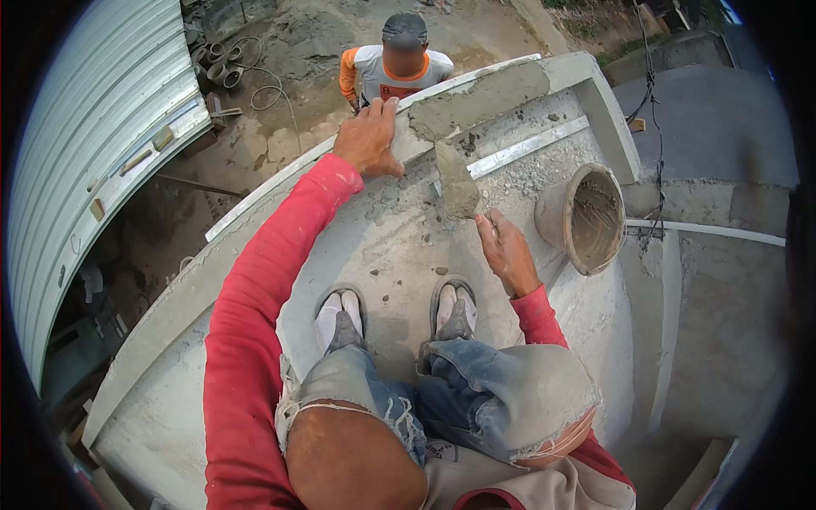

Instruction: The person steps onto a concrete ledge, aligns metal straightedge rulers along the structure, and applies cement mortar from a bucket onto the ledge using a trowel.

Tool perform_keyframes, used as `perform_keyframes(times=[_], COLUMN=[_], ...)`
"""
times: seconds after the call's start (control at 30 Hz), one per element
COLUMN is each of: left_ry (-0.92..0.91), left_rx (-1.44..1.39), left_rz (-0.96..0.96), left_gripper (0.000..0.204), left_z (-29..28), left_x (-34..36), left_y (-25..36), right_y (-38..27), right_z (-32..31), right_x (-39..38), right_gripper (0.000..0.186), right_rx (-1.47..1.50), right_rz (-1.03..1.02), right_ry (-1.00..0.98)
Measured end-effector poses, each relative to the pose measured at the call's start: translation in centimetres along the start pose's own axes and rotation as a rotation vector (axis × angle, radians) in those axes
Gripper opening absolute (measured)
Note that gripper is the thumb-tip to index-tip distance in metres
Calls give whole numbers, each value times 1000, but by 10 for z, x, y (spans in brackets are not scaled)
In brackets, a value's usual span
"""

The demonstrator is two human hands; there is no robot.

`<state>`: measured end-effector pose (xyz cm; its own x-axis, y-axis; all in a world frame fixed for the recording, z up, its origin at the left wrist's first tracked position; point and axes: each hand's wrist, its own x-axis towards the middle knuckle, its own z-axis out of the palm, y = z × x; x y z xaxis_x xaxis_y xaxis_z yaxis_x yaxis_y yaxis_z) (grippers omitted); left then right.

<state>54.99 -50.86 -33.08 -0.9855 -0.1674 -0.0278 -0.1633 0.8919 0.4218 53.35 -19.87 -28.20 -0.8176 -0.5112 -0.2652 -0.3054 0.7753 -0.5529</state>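
A pale concrete slab (382,246) is bordered by 1 curved ledge (200,270), beyond which 1 co-worker (399,64) is seen lower down. The left arm is stretched forward, its hand (371,140) laid open across the ledge with the thumb spread inward, while the right elbow is bent and the right hand (510,255) is clenched around the handle of 1 trowel (456,181), whose mortar-coated blade is held beside the ledge. To its right, 1 bucket (552,217) is seen.
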Motion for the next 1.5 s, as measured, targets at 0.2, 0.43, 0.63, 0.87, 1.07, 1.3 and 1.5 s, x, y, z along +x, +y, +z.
perform_keyframes(times=[0.2,0.43,0.63,0.87,1.07,1.3,1.5], left_ry=[30,107,43,57,36,79,89], left_rx=[-39,-47,-46,-52,-29,-51,-19], left_rz=[12,4,-24,-12,-39,-5,-13], left_gripper=[116,115,115,115,115,117,118], left_z=[2,7,4,4,4,6,9], left_x=[2,-3,0,1,-3,0,-3], left_y=[6,3,9,10,7,8,4], right_y=[-26,-45,-21,12,-12,7,-17], right_z=[-35,-20,-50,-52,-48,-60,-42], right_x=[74,91,114,149,129,148,116], right_gripper=[31,30,32,38,40,41,36], right_rx=[-515,-717,-531,-475,205,-326,-271], right_rz=[-366,-385,-212,-226,117,-74,-278], right_ry=[259,343,320,260,-14,179,84])
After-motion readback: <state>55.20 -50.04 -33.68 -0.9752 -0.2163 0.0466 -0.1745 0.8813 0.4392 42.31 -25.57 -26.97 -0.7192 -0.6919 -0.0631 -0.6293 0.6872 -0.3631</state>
